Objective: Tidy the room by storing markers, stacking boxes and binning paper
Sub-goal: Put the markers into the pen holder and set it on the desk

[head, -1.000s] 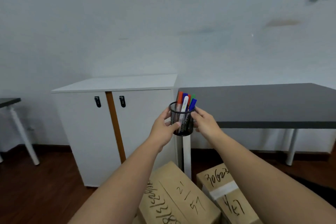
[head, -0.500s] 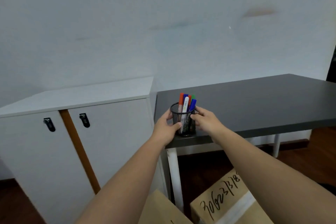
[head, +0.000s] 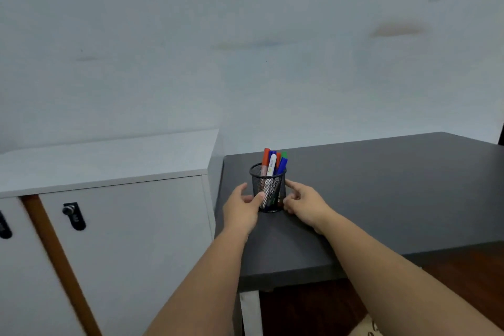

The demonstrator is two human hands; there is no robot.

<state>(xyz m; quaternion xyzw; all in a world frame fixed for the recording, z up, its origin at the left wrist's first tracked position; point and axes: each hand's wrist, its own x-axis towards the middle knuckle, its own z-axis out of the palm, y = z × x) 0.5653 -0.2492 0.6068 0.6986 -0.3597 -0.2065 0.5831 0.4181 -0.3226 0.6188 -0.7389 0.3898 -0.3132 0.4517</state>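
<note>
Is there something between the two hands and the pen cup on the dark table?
Nothing visible. The left hand and the right hand sit on either side of the pen cup, fingers loosely open at its mesh wall; the dark table around it is bare.

Office room: dark tabletop (head: 381,185), white cabinet (head: 114,240) with combination locks (head: 73,215), mesh pen cup (head: 268,188) of markers (head: 272,163), plain wall.
</note>
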